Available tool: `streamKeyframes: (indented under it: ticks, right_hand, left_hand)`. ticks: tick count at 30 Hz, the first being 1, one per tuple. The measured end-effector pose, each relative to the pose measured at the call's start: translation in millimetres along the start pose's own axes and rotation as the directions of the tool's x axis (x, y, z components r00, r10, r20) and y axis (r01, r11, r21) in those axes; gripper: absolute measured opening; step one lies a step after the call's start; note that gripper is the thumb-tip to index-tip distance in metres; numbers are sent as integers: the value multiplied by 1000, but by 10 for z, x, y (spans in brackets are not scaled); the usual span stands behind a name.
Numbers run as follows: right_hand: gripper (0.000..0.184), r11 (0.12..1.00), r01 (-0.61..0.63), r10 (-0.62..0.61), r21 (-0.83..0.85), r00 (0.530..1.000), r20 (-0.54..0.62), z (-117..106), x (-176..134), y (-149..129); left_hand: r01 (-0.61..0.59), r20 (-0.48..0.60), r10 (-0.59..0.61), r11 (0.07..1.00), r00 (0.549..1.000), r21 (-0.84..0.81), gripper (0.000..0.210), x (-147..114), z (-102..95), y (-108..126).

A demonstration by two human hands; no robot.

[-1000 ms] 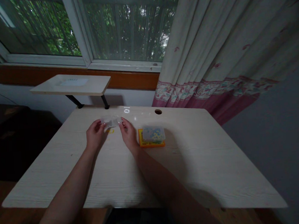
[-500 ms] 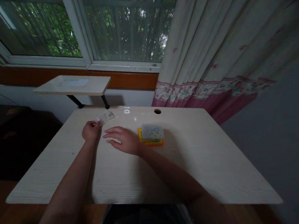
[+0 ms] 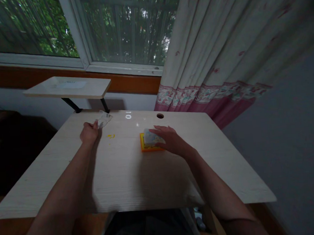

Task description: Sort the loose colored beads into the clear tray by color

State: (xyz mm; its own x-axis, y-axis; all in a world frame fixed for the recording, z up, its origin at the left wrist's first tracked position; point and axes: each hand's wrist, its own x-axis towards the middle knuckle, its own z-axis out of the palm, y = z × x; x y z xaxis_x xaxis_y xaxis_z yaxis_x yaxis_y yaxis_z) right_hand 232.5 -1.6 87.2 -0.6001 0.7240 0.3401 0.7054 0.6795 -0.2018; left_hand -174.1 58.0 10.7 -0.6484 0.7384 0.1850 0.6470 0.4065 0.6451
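Note:
My left hand (image 3: 89,133) is closed, pinching the edge of a small crumpled see-through plastic bag (image 3: 104,118) near the back left of the table. My right hand (image 3: 170,139) reaches over a clear lidded plastic box (image 3: 149,136), its fingers on the far side and its thumb on the near side. Small pale pieces show dimly inside the box. Beneath it lies a flat yellow-orange case (image 3: 143,147). Several tiny yellow pieces (image 3: 111,136) lie loose on the table between my hands.
The pale wooden table (image 3: 124,184) has a round cable hole (image 3: 160,116) near its back edge. A raised shelf (image 3: 71,89) on black legs stands at the back left, a sheet on top. A curtain (image 3: 209,56) hangs behind, beside the window.
My right hand has moved right, from beside the bag to the plastic box, uncovering the yellow pieces. My left hand still holds the bag, now lifted and more crumpled. The view has shifted slightly.

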Motion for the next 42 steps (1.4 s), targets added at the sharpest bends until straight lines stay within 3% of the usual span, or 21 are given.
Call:
streamKeyframes:
  ticks: [2,4,5,8,11,13,15,17,19,23,28,36,42]
  right_hand:
    - [60,999,6,-5,41,1000,-21,13,8,-27]
    - [58,994,25,-19,111,998,-62,-18,29,-112]
    - [57,988,36,-24,147,996,-83,-44,36,-169]
    - [52,976,75,-49,204,990,-131,-110,19,-344]
    - [50,976,94,-61,194,983,-171,-97,-58,-450]
    - [51,981,99,-66,166,979,-193,-44,-124,-475]
    - [51,986,104,-75,132,975,-210,25,-183,-490]
    - [50,989,104,-79,103,972,-220,95,-225,-521]
    - [48,991,104,-82,88,972,-222,163,-250,-575]
    - [43,988,125,-99,90,964,-245,286,-277,-682]
    - [40,981,156,-116,119,950,-291,364,-317,-705]
    - [41,957,269,-212,113,907,-363,366,-390,-798]
    - [39,956,291,-241,42,857,-455,367,-392,-830]
  left_hand:
    - [-64,-44,60,995,997,-78,50,-190,-95,99]
    - [-238,-43,234,947,971,-218,45,-475,-210,261]
    - [-317,-4,332,898,943,-305,43,-646,-264,356]
    - [-447,152,598,721,787,-529,42,-1171,-366,619]
    - [-381,267,718,602,642,-702,53,-1549,-345,747]
    - [-259,306,754,528,581,-808,57,-1683,-284,765]
    - [-142,316,773,459,550,-877,62,-1760,-217,765]
    - [-61,298,771,398,563,-915,67,-1819,-165,770]
    - [-26,273,747,362,606,-932,70,-1876,-136,777]
    - [-12,289,685,400,669,-917,64,-1964,-118,741]
    - [34,352,661,443,663,-896,71,-2017,-59,613]
    - [-32,250,661,384,708,-923,83,-2136,58,496]
    - [-64,212,693,350,689,-935,82,-2190,56,534]
